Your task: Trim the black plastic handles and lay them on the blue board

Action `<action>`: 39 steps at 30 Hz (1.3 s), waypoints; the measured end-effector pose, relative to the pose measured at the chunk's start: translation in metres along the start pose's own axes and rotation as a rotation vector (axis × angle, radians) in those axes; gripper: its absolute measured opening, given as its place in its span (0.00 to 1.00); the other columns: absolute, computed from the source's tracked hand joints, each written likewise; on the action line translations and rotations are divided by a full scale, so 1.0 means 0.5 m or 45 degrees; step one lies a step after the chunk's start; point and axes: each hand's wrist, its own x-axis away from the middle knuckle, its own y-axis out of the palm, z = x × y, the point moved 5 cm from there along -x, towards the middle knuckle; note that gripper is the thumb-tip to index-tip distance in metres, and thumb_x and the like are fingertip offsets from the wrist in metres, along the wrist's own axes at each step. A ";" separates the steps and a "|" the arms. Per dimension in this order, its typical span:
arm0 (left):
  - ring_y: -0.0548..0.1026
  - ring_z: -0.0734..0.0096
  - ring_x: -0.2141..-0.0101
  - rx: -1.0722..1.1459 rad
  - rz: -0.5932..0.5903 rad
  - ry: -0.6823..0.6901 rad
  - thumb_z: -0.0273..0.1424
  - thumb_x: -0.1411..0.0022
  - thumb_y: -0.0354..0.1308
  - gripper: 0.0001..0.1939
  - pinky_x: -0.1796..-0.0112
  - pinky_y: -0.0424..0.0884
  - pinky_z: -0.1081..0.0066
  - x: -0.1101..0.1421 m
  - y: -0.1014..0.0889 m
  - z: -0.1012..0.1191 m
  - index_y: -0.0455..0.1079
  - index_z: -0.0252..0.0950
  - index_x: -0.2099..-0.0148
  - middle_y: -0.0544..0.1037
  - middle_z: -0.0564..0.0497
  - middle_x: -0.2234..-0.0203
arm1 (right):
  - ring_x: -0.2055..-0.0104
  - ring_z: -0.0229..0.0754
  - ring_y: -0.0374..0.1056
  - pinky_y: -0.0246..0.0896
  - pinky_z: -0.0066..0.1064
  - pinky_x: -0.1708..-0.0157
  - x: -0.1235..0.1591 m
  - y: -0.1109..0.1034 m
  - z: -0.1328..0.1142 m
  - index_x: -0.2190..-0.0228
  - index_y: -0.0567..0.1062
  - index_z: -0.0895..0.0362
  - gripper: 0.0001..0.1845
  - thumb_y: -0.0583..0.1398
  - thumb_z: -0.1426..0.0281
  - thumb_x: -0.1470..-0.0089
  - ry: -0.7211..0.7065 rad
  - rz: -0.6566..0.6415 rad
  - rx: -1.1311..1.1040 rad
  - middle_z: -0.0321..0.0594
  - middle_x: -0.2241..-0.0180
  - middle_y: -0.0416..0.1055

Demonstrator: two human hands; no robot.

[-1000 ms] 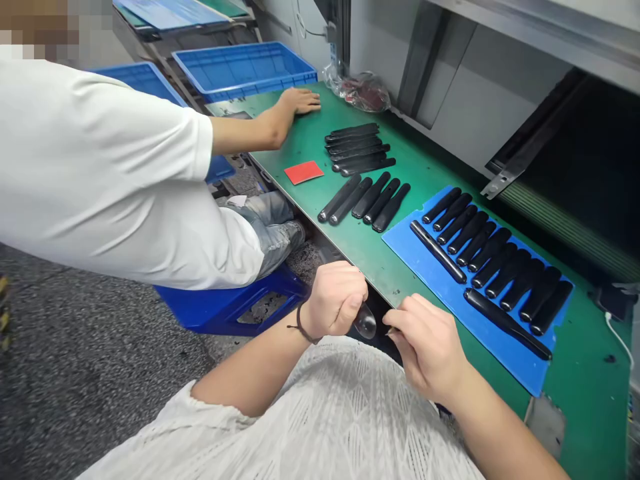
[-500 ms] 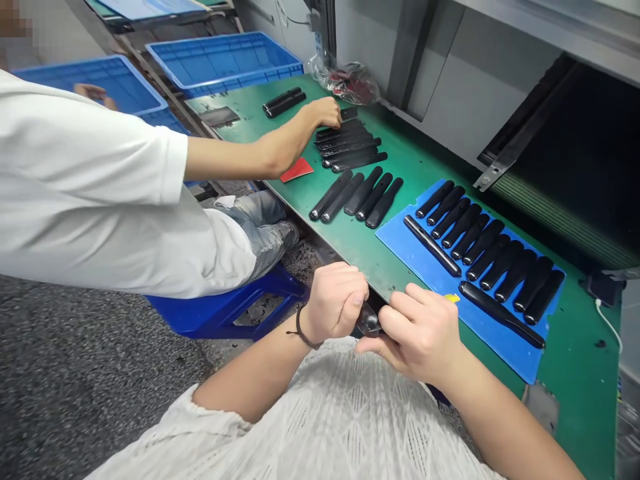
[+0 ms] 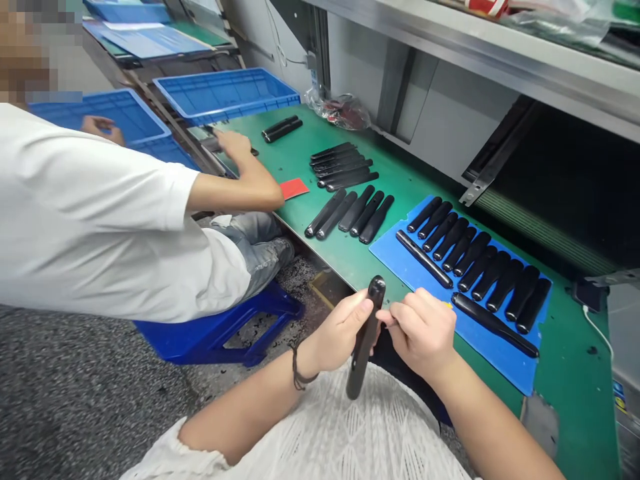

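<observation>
My left hand (image 3: 341, 337) is wrapped round a black handle (image 3: 361, 360), an elongated piece with a glossy rounded end, held upright over my lap. Close beside it, my right hand (image 3: 424, 330) is closed on a slim tool with a yellow end (image 3: 447, 305); most of that tool is hidden by the fingers, so its kind does not show. The right fingertips are near the handle's upper part, and I cannot tell whether they touch it. More black handles (image 3: 493, 283) lie in a row on a blue sheet (image 3: 387, 250) at the right.
Other black handles (image 3: 345, 167) lie in groups on the green table (image 3: 325, 257), near a red card (image 3: 295, 189). At the left sits a co-worker in a white shirt (image 3: 100, 220), one arm over the table corner. Blue crates (image 3: 225, 93) stand behind; a metal shelf (image 3: 450, 33) overhangs.
My left hand has turned the black handle from pointing down and away to upright, with its rounded end up. The co-worker's hand went to the handles, then back to the table's left corner.
</observation>
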 end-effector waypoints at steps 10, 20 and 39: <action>0.61 0.73 0.76 -0.149 0.110 0.276 0.51 0.23 0.42 0.29 0.73 0.57 0.69 0.006 -0.003 0.018 0.65 0.36 0.69 0.66 0.53 0.78 | 0.72 0.39 0.57 0.49 0.34 0.70 -0.042 -0.032 0.034 0.70 0.72 0.55 0.30 0.52 0.42 0.33 0.118 -0.180 -0.049 0.36 0.75 0.64; 0.61 0.73 0.76 -0.183 0.171 0.261 0.51 0.23 0.43 0.29 0.72 0.56 0.68 0.005 0.007 0.016 0.64 0.36 0.70 0.66 0.53 0.79 | 0.72 0.39 0.49 0.39 0.35 0.72 -0.066 -0.033 0.025 0.78 0.64 0.54 0.30 0.52 0.48 0.30 -0.011 -0.166 0.180 0.35 0.77 0.59; 0.56 0.76 0.78 0.110 0.432 0.228 0.56 0.29 0.52 0.30 0.77 0.56 0.71 -0.042 -0.001 0.039 0.61 0.37 0.72 0.60 0.56 0.79 | 0.70 0.42 0.49 0.40 0.37 0.70 0.015 0.026 -0.028 0.77 0.67 0.54 0.34 0.47 0.43 0.31 0.042 -0.224 0.174 0.37 0.76 0.61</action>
